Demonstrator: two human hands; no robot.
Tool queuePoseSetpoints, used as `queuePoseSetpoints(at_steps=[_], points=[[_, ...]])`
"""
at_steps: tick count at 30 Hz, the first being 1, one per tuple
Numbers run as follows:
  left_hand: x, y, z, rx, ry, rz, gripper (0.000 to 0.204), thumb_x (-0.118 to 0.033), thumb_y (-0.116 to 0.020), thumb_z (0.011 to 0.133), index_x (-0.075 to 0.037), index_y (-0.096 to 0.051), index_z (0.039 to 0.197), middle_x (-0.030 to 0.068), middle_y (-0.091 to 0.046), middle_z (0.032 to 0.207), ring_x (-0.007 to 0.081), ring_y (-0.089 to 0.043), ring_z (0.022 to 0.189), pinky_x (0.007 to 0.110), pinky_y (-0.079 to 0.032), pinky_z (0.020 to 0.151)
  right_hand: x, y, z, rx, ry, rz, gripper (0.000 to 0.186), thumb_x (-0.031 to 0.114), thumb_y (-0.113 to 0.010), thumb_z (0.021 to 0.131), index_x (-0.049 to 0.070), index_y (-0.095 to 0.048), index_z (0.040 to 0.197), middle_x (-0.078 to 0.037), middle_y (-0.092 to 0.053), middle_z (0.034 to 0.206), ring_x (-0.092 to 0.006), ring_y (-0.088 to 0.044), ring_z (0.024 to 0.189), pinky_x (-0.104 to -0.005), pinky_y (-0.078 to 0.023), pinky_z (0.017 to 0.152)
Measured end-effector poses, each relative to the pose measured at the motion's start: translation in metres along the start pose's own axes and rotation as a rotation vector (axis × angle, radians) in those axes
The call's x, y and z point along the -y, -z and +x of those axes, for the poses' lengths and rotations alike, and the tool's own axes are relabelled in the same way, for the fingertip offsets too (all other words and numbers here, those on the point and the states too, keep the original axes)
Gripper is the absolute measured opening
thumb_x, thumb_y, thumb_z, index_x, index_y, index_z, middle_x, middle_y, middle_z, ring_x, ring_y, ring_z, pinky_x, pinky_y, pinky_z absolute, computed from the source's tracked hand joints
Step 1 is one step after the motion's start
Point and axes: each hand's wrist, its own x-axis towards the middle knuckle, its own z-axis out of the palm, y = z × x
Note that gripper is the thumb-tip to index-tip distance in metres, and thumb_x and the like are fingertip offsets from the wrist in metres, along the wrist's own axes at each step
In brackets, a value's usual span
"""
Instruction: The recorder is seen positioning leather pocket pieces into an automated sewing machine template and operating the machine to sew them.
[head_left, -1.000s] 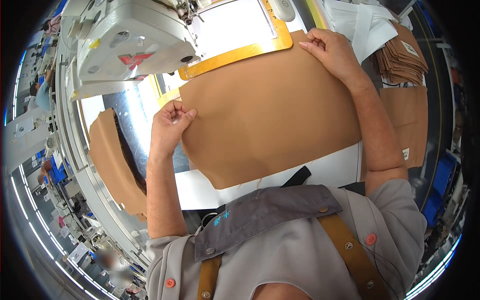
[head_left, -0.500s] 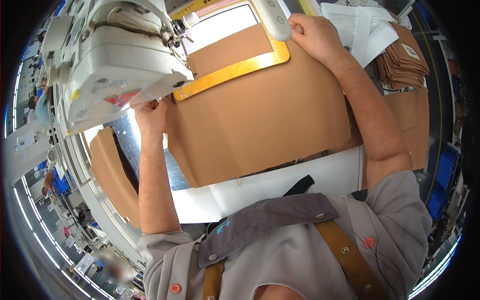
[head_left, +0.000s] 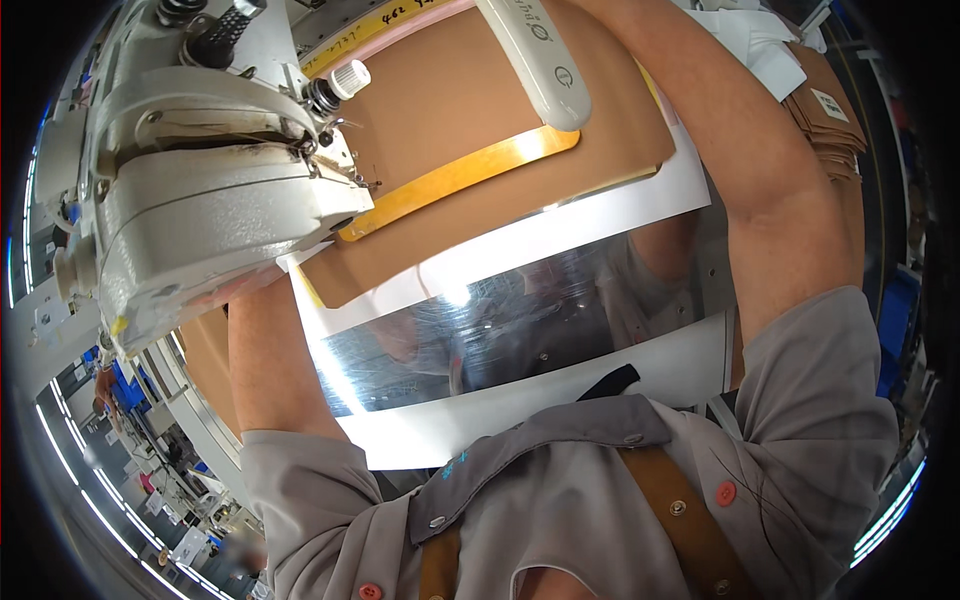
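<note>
Left forearm point(head_left: 272, 360) extends behind sewing-machine head point(head_left: 215, 205), right forearm point(head_left: 735, 130) runs out of view at top, hands hidden, grip cannot be told; brown fabric panel point(head_left: 440, 115) lies under yellow frame point(head_left: 462, 184) toward far edge of metal plate point(head_left: 520, 310).

Background: a large work hall, strongly curved toward the rim. Lower left, long white light strips point(head_left: 58, 446) run in broken parallel rows; further bright tubes point(head_left: 890, 513) show at lower right. The left margin holds crowded workstations, too small to itemise, and a blue item point(head_left: 130, 388) among them. At right, blue bins point(head_left: 900, 310) stand beside a dark floor point(head_left: 888, 200). The surface point(head_left: 420, 438) is white along its near edge; its polished metal plate point(head_left: 530, 300) is scratched and carries bright glare.
</note>
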Motion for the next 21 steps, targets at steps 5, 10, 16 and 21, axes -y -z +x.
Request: queuePoseSetpoints(at_steps=[5, 10, 16, 21], points=[[-0.015, 0.003, -0.022, 0.026, -0.024, 0.077, 0.041, -0.026, -0.063, 0.099, 0.001, -0.062, 0.129, 0.0174, -0.065, 0.127, 0.028, -0.059, 0.122, 0.043, -0.044, 0.104, -0.012, 0.015, -0.004, -0.216, 0.013, -0.015, 0.021, 0.03, -0.072, 0.091, 0.011, -0.075, 0.101, -0.015, -0.073, 0.091, -0.0372, -0.069, 0.091, -0.0478, -0.053, 0.085], [-0.058, 0.001, -0.081, 0.032, -0.051, 0.143, 0.048, -0.033, -0.059, 0.103, 0.002, -0.058, 0.137, 0.0205, -0.062, 0.137, 0.0304, -0.056, 0.131, 0.046, -0.041, 0.111, 0.018, 0.074, -0.101, -0.079, 0.084, 0.311, 0.028, 0.033, -0.072, 0.09, 0.007, -0.074, 0.102, -0.019, -0.069, 0.105, -0.0367, -0.065, 0.103, -0.048, -0.051, 0.091], [-0.089, -0.016, -0.125, 0.149, -0.209, 0.472, 0.064, -0.047, -0.044, 0.106, 0.006, -0.053, 0.141, 0.0255, -0.056, 0.143, 0.0379, -0.045, 0.141, 0.055, -0.019, 0.121, 0.008, 0.082, -0.202, 0.19, 0.147, -0.034, 0.056, 0.034, -0.059, 0.102, 0.011, -0.046, 0.152, -0.007, -0.049, 0.157, -0.0294, -0.038, 0.149, -0.0545, -0.024, 0.124], [-0.092, -0.015, -0.103, 0.225, -0.196, 0.479, 0.066, -0.051, -0.044, 0.105, 0.006, -0.056, 0.137, 0.0255, -0.057, 0.14, 0.041, -0.045, 0.14, 0.058, -0.016, 0.121, 0.007, 0.079, -0.212, 0.159, 0.123, -0.218, 0.065, 0.052, -0.052, 0.102, 0.011, -0.048, 0.152, -0.002, -0.048, 0.157, -0.0243, -0.029, 0.154, -0.0635, -0.014, 0.124]])
